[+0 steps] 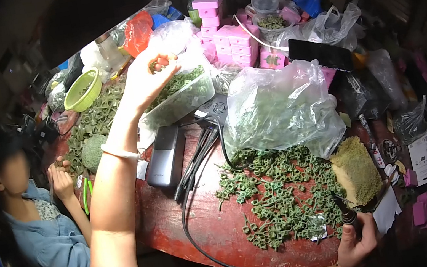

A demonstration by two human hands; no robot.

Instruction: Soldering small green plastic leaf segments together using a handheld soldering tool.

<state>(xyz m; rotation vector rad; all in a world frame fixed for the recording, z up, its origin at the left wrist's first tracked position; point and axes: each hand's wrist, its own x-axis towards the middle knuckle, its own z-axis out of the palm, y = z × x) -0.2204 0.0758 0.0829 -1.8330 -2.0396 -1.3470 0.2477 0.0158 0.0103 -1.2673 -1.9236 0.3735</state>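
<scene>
My left hand (146, 80) is raised above a clear plastic tub (186, 104) holding small green pieces. Its fingers are curled, with a small dark bit among them that I cannot make out. At the near right, my right hand (358, 242) grips a black-handled pen-shaped tool (348, 215) whose thin tip points up and away. That tip is by the right edge of a spread of small green looped pieces (290, 194) on the red table. A block with a yellow-green grainy top (358, 172) stands just right of the tip.
A black power bank (164, 157) and cables (196, 164) lie mid-table. Behind are a filled clear bag (282, 106), stacked pink boxes (233, 44) and a green basket (83, 91). Another person (41, 211) sits at left, hands near more green pieces (91, 119). A lamp (95, 18) hangs overhead.
</scene>
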